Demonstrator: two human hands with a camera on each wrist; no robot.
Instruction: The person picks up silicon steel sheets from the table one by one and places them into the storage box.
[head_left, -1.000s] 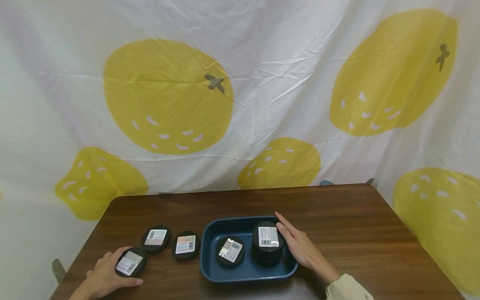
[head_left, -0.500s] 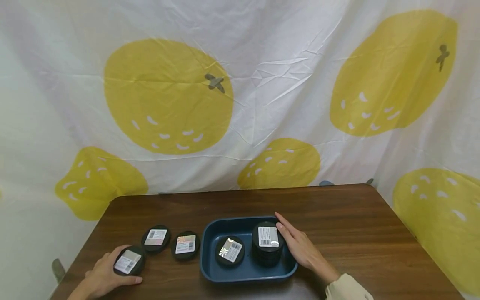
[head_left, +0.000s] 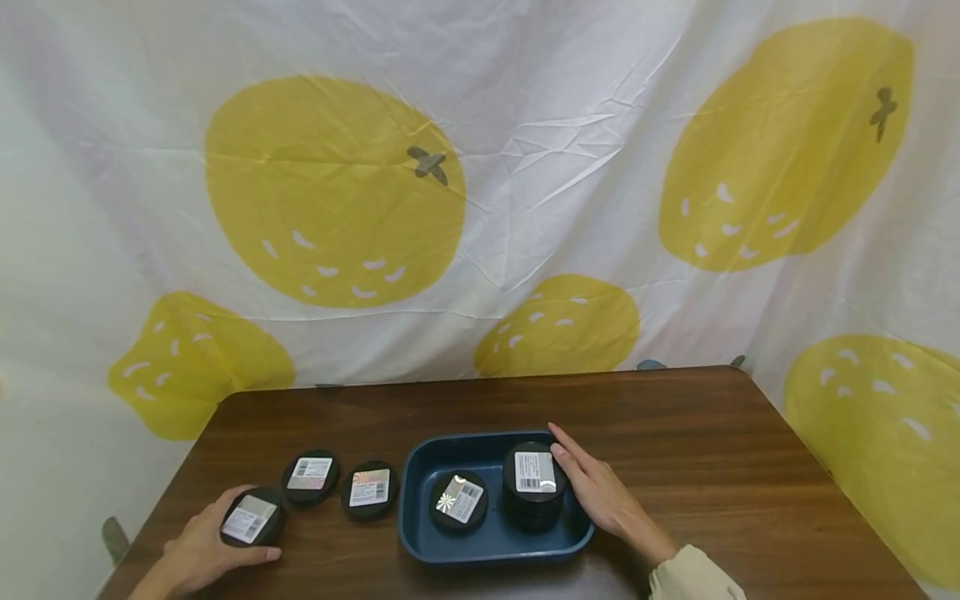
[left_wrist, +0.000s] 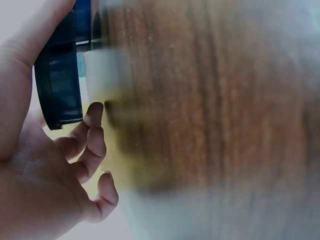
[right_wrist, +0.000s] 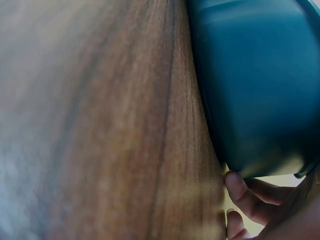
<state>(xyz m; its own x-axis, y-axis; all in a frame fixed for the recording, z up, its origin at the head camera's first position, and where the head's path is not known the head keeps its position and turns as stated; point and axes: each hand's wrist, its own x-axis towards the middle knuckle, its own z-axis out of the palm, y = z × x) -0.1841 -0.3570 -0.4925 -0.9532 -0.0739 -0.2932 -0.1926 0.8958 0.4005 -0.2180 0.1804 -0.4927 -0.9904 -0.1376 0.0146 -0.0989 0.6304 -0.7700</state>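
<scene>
In the head view, my left hand (head_left: 193, 546) grips a flat round black container (head_left: 252, 518) with a white-and-silver label, at the table's left. The left wrist view shows the container (left_wrist: 57, 75) between thumb and fingers, a little off the wood. My right hand (head_left: 600, 498) rests with extended fingers on the right end of a blue tray (head_left: 495, 555); its fingertips touch the tray's outer wall (right_wrist: 260, 90) in the right wrist view. Inside the tray are a stack of black containers (head_left: 534, 483) on the right and a single labelled one (head_left: 458, 502) on the left.
Two more labelled black containers, one farther back (head_left: 311, 477) and one close to the tray's left side (head_left: 370, 490), lie on the brown wooden table (head_left: 712, 450). A white curtain (head_left: 525, 208) printed with yellow fruit hangs behind the table.
My left hand has shifted slightly left and up in the head view with the container, which now sits a bit farther from the others. My right hand and the tray have stayed put.
</scene>
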